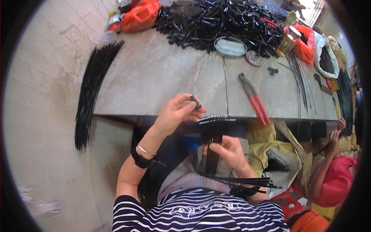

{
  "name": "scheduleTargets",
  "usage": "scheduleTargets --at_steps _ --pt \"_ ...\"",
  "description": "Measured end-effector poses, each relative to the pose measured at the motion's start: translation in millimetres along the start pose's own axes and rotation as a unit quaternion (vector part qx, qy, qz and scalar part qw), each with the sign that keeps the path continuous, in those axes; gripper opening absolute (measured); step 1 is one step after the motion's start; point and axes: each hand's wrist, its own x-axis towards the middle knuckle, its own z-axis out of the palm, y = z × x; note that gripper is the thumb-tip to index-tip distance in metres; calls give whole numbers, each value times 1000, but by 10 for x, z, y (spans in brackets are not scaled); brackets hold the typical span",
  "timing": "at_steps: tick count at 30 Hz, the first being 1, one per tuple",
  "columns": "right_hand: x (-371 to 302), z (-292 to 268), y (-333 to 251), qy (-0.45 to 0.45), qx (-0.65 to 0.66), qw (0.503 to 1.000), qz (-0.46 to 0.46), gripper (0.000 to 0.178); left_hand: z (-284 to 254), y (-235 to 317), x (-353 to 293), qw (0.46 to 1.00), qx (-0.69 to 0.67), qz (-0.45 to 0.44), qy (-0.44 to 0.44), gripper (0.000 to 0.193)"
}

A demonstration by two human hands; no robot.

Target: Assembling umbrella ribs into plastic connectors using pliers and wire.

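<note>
l hand (179,112), raised at the near edge of the table (154,89), pinches a small blk part (196,102). r hand (230,152), lower & apart from it, grips a bundle of flat blk strips (213,154). beyond, i see 1 pr red-handled pliers (253,96) & a heap of shiny blk pieces (216,23).

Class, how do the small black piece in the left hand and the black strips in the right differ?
Size: the small black piece is short; the black strips are far longer.
Shape: the piece is compact; the strips are thin and bunched together.
Hold: the left hand pinches the piece at its fingertips; the right hand grips the strips partway along, their ends sticking out.
Both are dark and held.
</note>
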Motion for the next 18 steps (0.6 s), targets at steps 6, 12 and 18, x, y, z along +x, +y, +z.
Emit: scheduleTargets --at_steps 6,12,18 --pt "-107 102 78 0 -21 1000 -9 13 -6 -265 -221 995 -72 39 -54 22" --pt "-149 214 90 -6 -38 999 5 14 -62 -324 -374 994 -85 23 -71 27" --pt "-155 191 70 10 -33 999 12 14 -65 -414 -360 992 -99 48 -64 24"
